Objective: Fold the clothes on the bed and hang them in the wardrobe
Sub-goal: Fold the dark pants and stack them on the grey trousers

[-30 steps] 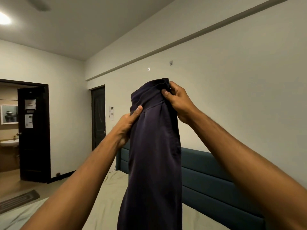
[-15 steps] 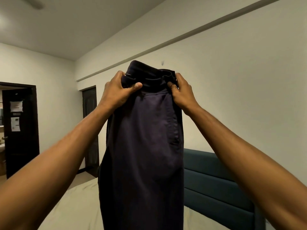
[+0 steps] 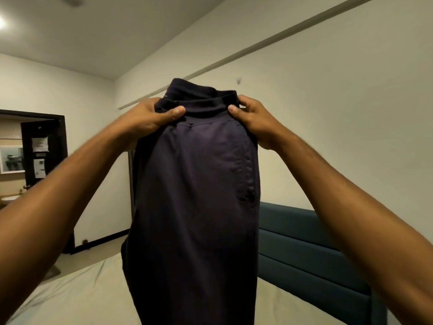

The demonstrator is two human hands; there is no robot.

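1. Both forearms run up from the bottom corners of the frame, raised to head height.
2. Left hand [image 3: 150, 116] grips the left end of the waistband of the dark trousers [image 3: 194, 207]: thumb pressed across the front, fingers curled behind the cloth.
3. Right hand [image 3: 254, 120] pinches the right end of the waistband, thumb on front, fingers wrapped behind. The two hands are apart, with the waistband spanning between them.
4. Trousers are held in the air, waistband up, rear edge of the waistband standing higher than the front. Fabric hangs straight down past the bottom of the frame; lower end not visible. Pocket seam shows on the right side.
5. Bed [image 3: 77, 299] below and behind the trousers, pale sheet. Cannot tell whether the trousers touch it.
6. Teal padded headboard [image 3: 311, 254] at right, against the wall.
7. Far left: open dark door [image 3: 42, 151] with papers stuck on it, lit room beyond. Ceiling light [image 3: 1, 22] at upper left.
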